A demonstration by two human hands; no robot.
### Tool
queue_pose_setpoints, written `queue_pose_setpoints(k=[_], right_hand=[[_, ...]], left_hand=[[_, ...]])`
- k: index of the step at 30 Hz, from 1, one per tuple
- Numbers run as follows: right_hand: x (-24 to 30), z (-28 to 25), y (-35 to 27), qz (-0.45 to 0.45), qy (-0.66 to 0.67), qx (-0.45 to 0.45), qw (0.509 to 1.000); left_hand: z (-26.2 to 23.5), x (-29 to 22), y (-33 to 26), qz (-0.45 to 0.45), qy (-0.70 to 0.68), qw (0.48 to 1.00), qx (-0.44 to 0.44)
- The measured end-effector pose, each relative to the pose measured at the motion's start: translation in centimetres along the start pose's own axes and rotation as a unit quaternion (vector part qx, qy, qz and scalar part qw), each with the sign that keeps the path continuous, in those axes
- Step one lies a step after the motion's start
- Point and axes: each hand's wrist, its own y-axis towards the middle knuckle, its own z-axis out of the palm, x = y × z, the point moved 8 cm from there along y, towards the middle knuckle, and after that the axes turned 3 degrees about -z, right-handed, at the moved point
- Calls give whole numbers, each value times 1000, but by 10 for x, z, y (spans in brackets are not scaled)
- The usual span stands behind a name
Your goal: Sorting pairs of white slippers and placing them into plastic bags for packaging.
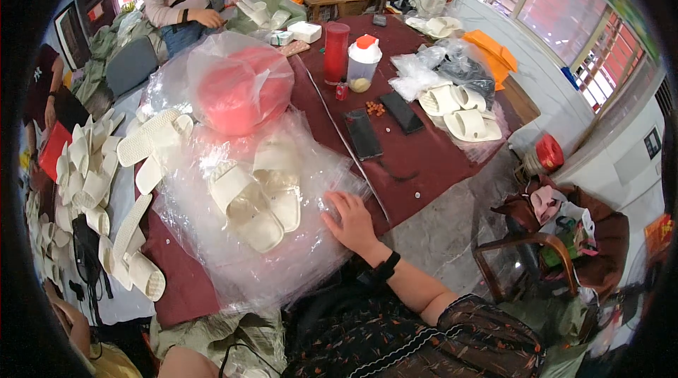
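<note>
Loosely spread, the right hand (351, 224) rests on clear plastic bags (311, 259), right of cream slide sandals (258, 228) pointing toes-away.

Maroon table (441, 179): clear plastic bags (261, 275) lie at the near edge; two black smartphones (364, 134) lie toward the middle; beyond them stands a red cylinder (336, 54).

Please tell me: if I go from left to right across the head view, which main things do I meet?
Black strapped item → central white slippers → right hand → rightmost dark phone → wooden-armed chair.
</note>
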Motion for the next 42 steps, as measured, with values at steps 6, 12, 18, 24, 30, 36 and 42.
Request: queue_pose_setpoints(k=[6,12,18,24,30,36,42], right_hand=[[3,6,5,-9,-1,1,1000],[-5,9,4,18,21,38,999],[-1,2,0,-14,-4,15,1000],[4,5,2,-3,14,32,999],[-2,5,0,8,1,36,999],[2,5,4,-10,20,29,999],[-41,-8,17,134,285,83,946]], left_hand=[[-9,-10,-18,-4,25,996,-85],[10,-56,-53,12,133,972,-194],[-82,-68,-128,74,123,889,-434],[-107,-70,-161,83,136,864,-478],[-130,-73,-182,64,349,770,-530],[-152,-58,-206,-58,513,667,-538],[-118,17,-162,-232,867,430,-103]])
